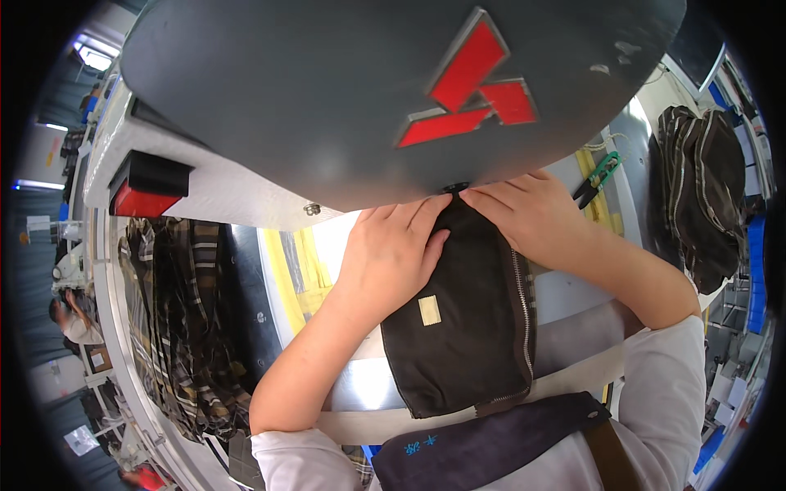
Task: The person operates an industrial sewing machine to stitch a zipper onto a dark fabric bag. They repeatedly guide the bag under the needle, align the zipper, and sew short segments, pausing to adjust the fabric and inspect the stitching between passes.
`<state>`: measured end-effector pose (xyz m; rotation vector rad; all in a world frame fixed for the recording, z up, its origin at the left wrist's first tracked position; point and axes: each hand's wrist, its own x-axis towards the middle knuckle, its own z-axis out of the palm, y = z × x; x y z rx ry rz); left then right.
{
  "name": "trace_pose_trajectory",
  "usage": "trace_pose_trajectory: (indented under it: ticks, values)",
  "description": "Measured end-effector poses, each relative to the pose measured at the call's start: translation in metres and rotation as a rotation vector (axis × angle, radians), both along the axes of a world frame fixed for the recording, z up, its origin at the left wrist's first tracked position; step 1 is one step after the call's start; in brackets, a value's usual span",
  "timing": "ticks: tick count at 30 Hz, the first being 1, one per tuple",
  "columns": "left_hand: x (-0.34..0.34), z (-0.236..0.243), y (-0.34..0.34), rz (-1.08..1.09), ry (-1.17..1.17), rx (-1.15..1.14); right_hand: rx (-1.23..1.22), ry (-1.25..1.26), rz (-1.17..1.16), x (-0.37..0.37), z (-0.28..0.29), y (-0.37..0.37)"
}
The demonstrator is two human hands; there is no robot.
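Observation:
A dark brown fabric pouch point(467, 327) with a zipper along its right side and a small pale tag lies under the grey head of a sewing machine point(327, 98). Its far end reaches the black presser foot point(455, 188). My left hand point(391, 250) grips the pouch's far left edge, fingertips close to the foot and thumb resting on the cloth. From the other side, my right hand point(536, 213) holds the far right edge, its index finger beside the foot. The machine head partly hides the fingertips of both hands.
Folded plaid cloth point(176, 319) is piled at the left. Green-handled snips point(602, 176) lie beyond my right hand. Several brown zippered pouches point(704, 192) are stacked at the far right. Yellow tape strips point(299, 262) mark the table. A person point(80, 323) sits at the far left.

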<state>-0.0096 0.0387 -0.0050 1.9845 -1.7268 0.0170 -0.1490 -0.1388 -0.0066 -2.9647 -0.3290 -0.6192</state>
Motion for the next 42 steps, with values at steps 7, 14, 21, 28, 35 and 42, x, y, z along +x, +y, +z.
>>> trace_pose_trajectory:
  ticks: [7, 14, 21, 28, 35, 42]
  values:
    - [0.002, 0.003, 0.000, -0.012, -0.042, 0.013, -0.004, 0.005, -0.003, 0.000, 0.000, 0.000]
    - [0.002, 0.005, -0.001, -0.017, -0.009, 0.020, -0.024, 0.000, -0.007, 0.000, 0.000, 0.000]
    - [0.005, 0.007, -0.001, -0.041, -0.008, 0.029, -0.039, 0.000, 0.003, 0.000, -0.001, -0.001]
    - [0.011, 0.002, -0.003, -0.026, 0.025, 0.060, -0.097, 0.024, 0.001, 0.004, 0.000, -0.005]
    - [0.006, 0.006, 0.000, -0.044, -0.035, 0.029, -0.112, 0.000, 0.037, 0.000, 0.001, -0.003]
    - [0.014, 0.002, -0.008, 0.010, -0.053, 0.045, -0.097, -0.017, -0.003, 0.011, 0.000, -0.012]
